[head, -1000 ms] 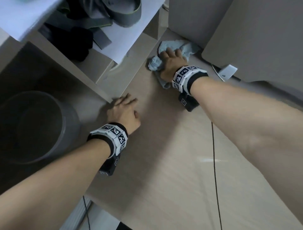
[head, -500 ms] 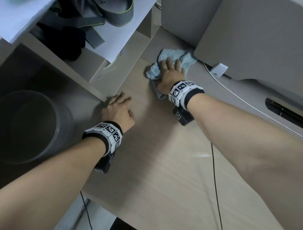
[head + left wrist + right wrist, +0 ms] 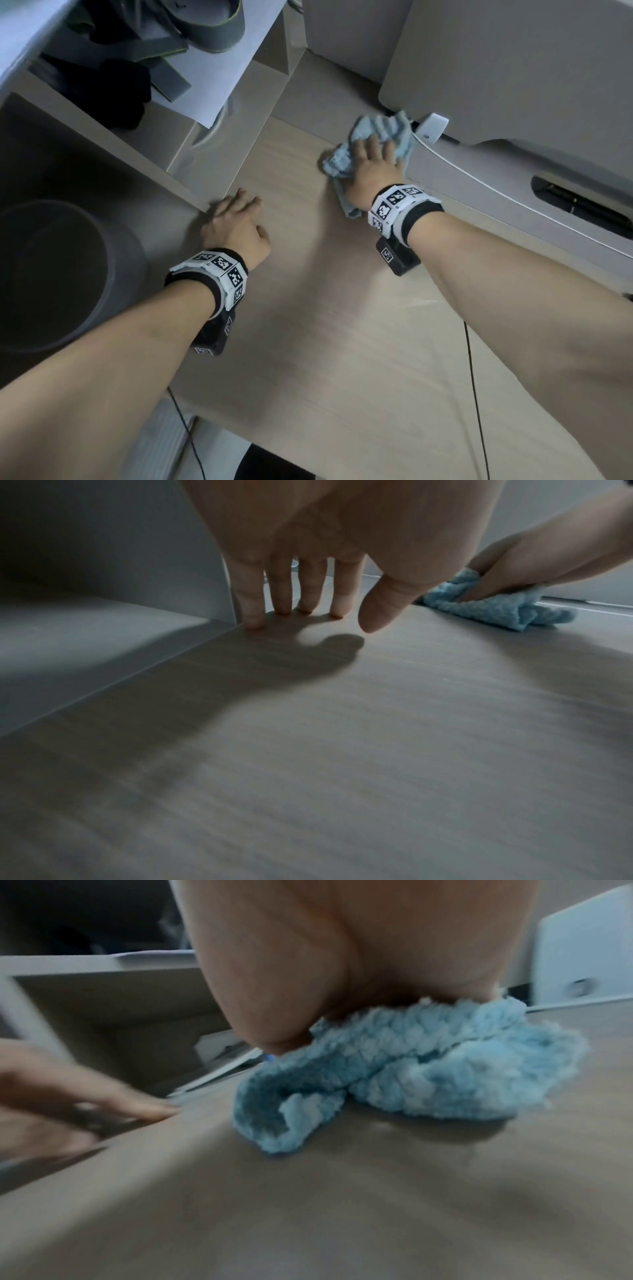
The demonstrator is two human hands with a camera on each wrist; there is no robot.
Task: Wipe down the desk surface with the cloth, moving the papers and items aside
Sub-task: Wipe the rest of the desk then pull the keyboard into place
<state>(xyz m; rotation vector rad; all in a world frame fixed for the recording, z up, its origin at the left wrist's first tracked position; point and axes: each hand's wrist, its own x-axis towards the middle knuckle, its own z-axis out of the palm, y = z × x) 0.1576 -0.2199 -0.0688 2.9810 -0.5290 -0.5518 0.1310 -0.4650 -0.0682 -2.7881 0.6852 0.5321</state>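
My right hand [image 3: 373, 162] lies flat on a crumpled light-blue cloth [image 3: 383, 128] and presses it onto the pale wood desk [image 3: 342, 342], at the back, against the base of a grey printer [image 3: 513, 68]. The right wrist view shows the cloth [image 3: 428, 1069] bunched under my palm [image 3: 308, 961]. My left hand [image 3: 236, 222] holds nothing. Its straight fingertips [image 3: 255, 620] touch the desk at the corner of a shelf unit [image 3: 185, 185], with the thumb lifted. From the left wrist view the cloth [image 3: 496, 610] is off to the right under the right hand [image 3: 514, 558].
A white cable [image 3: 513, 205] and a white tag [image 3: 433, 126] lie along the printer's front. The shelf unit holds a paper sheet [image 3: 222, 85] and grey straps [image 3: 205, 31]. A grey bin [image 3: 51, 274] stands left of the desk. A thin black cable [image 3: 474, 377] crosses the desk's right side.
My right hand has slid the cloth to the right, closer to the printer's base and the white tag. My left hand has stayed at the shelf corner.
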